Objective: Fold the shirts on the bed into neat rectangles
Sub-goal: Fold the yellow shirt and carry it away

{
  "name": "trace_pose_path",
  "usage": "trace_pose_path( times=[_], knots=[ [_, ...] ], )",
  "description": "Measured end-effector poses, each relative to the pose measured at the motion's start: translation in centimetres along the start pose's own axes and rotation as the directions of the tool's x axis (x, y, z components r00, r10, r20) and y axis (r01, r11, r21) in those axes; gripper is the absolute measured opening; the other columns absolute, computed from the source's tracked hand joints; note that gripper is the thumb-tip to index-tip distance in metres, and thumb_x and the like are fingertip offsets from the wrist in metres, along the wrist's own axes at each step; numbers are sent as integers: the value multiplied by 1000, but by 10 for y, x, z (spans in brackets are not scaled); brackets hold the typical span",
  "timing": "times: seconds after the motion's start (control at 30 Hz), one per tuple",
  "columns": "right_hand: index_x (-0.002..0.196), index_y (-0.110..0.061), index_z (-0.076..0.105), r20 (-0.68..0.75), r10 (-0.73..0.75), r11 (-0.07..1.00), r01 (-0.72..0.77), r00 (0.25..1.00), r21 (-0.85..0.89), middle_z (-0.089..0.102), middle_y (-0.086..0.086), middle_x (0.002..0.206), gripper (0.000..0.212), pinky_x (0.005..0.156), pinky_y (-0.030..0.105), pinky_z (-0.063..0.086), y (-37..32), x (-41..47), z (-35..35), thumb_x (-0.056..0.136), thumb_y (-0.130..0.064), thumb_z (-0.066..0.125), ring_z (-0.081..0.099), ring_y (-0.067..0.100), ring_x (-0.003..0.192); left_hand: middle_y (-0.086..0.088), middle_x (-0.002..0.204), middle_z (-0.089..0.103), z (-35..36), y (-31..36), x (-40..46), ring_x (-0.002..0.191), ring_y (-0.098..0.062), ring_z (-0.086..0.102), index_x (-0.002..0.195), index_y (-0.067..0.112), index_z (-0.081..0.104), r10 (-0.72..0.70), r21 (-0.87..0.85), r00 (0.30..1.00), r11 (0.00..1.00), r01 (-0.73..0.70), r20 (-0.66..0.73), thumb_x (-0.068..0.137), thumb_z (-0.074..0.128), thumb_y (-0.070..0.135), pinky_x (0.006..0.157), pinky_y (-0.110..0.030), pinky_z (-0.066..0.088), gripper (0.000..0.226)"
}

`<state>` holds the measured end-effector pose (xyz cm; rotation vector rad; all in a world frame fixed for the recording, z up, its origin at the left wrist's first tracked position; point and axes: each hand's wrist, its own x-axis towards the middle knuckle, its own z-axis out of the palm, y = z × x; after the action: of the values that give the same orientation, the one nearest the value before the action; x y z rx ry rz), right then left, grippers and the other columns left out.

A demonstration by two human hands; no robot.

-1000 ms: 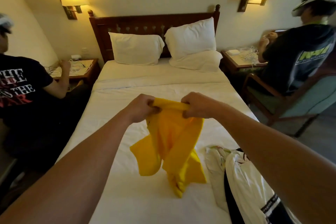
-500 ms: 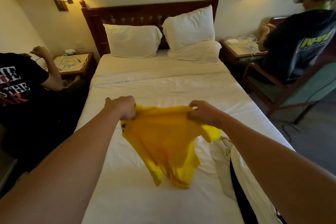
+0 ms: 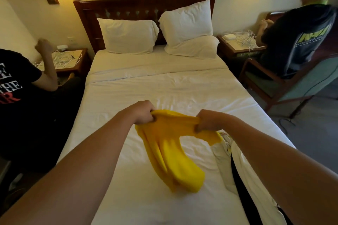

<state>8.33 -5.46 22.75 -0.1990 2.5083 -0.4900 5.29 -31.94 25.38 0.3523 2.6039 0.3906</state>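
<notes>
A yellow shirt [image 3: 172,153] hangs bunched above the white bed [image 3: 164,87], its lower end swung toward me and blurred. My left hand [image 3: 143,112] grips the shirt's top edge on the left. My right hand [image 3: 207,120] grips the same edge on the right, with a short flap of yellow cloth trailing under my wrist. A white shirt with black trim [image 3: 243,175] lies crumpled on the bed at the right, partly hidden by my right forearm.
Two white pillows [image 3: 128,35] lean on the wooden headboard. A person sits at the left nightstand [image 3: 69,60], another on a chair [image 3: 274,86] by the right nightstand [image 3: 237,42]. Cables lie on both nightstands. Carpeted floor lies right of the bed.
My hands have spread apart along the shirt's top edge and dropped lower over the bed. The shirt's hanging part has swung toward me. The view has tilted down.
</notes>
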Motion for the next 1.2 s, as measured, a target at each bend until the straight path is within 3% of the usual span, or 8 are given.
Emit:
trace_pose_path(
  times=[0.1, 0.23, 0.47, 0.67, 0.83, 0.97, 1.1, 1.2],
  knots=[
    [88, -2, 72, -65, 3, 965, 14, 998, 260, 65, 11, 82, 18, 72, 37, 50, -16, 0, -13, 85, -19, 71, 60, 25, 75, -6, 81, 60, 3, -1, -2, 79, -29, 62, 76, 15, 58, -157, 257, 984, 957, 132, 79, 85, 72, 23, 72, -38, 50, 19],
    [83, -6, 63, -112, -62, 822, 115, 992, 558, 58, 17, 80, 11, 66, 42, 47, -49, -2, -34, 83, -15, 70, 56, 28, 71, -3, 123, 68, 6, 10, -9, 112, -29, 65, 128, 20, 66, 0, -245, 972, 968, 60, 237, 79, 85, 36, 101, -50, 51, 55],
    [83, -8, 70, -386, 129, 582, 245, 913, 775, 62, 12, 78, 7, 66, 36, 47, -25, 8, -25, 88, -13, 70, 59, 25, 74, -11, 106, 76, -12, 11, -17, 100, -32, 71, 109, 11, 75, 28, -633, 999, 774, -35, -21, 84, 78, 27, 96, -51, 55, 30],
    [90, -14, 65, -149, 334, 345, 26, 931, 938, 64, 10, 84, 6, 68, 32, 42, -15, 13, 39, 87, -9, 63, 60, 22, 75, -23, 104, 74, -41, 28, -27, 104, -43, 69, 108, -1, 74, -14, -666, 998, 745, -35, -69, 87, 73, 13, 96, -53, 56, 25],
    [120, -19, 64, 0, 76, 552, -42, 997, 833, 65, 14, 116, 45, 68, 28, 40, -37, 16, 65, 77, -7, 71, 54, 18, 95, -22, 106, 74, -56, 39, -33, 97, -37, 71, 108, 0, 74, -12, -689, 997, 723, -47, -81, 86, 75, 14, 96, -50, 56, 27],
    [143, -21, 48, -9, -74, 481, 44, 997, 876, 47, -2, 143, 67, 86, 29, 39, -65, 22, 65, 84, -5, 75, 50, 17, 127, -18, 109, 75, -74, 46, -45, 93, -31, 71, 112, 8, 73, 0, -691, 998, 722, -38, -55, 92, 71, 17, 88, -42, 59, 23],
    [129, -21, 57, -8, -183, 433, 88, 983, 897, 65, 8, 111, 65, 73, 24, 36, -80, 21, 58, 68, -11, 76, 54, 13, 94, -18, 111, 74, -94, 40, -60, 99, -36, 71, 117, 9, 72, 2, -711, 1000, 703, -22, -30, 93, 69, 19, 90, -47, 59, 27],
    [128, -24, 60, 33, -196, 489, 68, 980, 869, 55, -3, 82, 58, 71, 31, 29, -82, 31, 61, 74, -14, 78, 42, 14, 73, -16, 113, 74, -103, 32, -67, 105, -40, 70, 123, 13, 70, -12, -712, 1000, 702, 17, 13, 93, 69, 23, 89, -49, 59, 32]
  ],
)
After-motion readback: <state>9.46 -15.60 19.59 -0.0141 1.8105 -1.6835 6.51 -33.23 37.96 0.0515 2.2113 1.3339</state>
